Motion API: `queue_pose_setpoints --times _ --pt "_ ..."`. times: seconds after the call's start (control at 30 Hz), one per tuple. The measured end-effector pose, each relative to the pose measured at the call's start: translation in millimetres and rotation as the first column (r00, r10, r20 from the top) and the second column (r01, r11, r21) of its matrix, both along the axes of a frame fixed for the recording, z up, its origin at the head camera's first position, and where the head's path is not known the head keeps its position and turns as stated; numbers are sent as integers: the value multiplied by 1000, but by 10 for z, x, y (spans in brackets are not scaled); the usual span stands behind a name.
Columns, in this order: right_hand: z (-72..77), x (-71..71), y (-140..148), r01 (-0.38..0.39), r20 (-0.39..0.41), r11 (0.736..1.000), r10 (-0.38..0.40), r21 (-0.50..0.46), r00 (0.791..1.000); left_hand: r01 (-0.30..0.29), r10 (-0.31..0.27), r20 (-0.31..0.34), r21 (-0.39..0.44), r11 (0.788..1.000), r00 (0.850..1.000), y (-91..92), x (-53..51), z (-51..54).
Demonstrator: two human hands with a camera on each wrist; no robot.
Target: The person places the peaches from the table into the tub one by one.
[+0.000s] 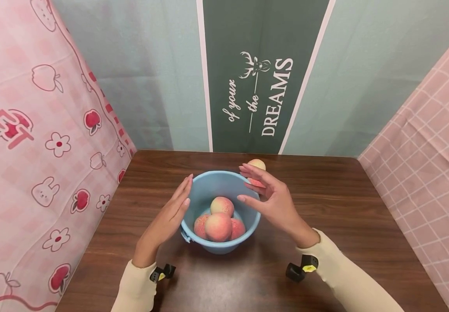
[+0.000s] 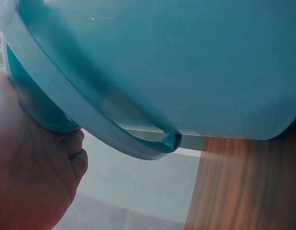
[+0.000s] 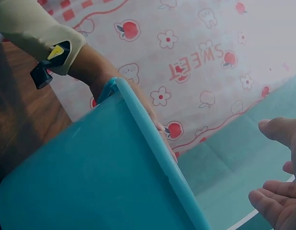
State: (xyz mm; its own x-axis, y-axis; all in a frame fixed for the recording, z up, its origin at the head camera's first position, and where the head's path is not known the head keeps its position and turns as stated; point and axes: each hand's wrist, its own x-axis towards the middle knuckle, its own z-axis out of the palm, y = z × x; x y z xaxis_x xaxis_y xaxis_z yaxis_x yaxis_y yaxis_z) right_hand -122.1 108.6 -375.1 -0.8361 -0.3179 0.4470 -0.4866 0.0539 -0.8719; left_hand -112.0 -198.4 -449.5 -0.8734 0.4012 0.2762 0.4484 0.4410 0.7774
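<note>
A light blue bucket [image 1: 219, 248] stands on the table with several peaches [image 1: 218, 227] inside. My left hand [image 1: 167, 216] lies along its left rim, fingers straight and together; the left wrist view has this hand [image 2: 32, 163] beside the bucket wall [image 2: 186, 62] and its handle [image 2: 76, 105]. Over the right rim is my right hand [image 1: 273, 199], fingers apart and nothing held. In the right wrist view that hand [image 3: 282, 177] is clear of the bucket [image 3: 100, 167]. Behind its fingers, peaches [image 1: 257, 164] outside the bucket are partly hidden.
The brown wooden table [image 1: 326, 195] reaches a green and grey-blue cloth [image 1: 170, 86] at the back. A pink fruit-patterned cloth [image 1: 68, 173] hangs at the left, a pink checked one [image 1: 423, 151] at the right.
</note>
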Motion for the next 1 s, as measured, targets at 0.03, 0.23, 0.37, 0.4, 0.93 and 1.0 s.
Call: queue_pose_setpoints --times 0.03,0.23,0.37,0.4,0.93,1.0 --pt "11 2 -2 1 6 1000 -1 2 1000 0 0 -1 2 1000 1000 2 -2 0" --pt "35 -9 4 5 2 1000 -5 16 1000 -2 2 6 8 1000 1000 14 -9 -3" --pt "1 -54 38 9 -14 1000 -9 18 1000 -4 4 2 6 1000 1000 19 -9 2" --pt "-9 -71 50 14 -19 1000 -14 21 1000 -6 6 2 6 1000 1000 22 -10 4" --pt "-185 -420 220 125 28 992 -124 -27 992 -16 16 3 8 1000 1000 24 -20 2" --pt "-250 -484 256 166 41 986 -166 -3 985 -16 15 2 10 1000 1000 30 -18 8"
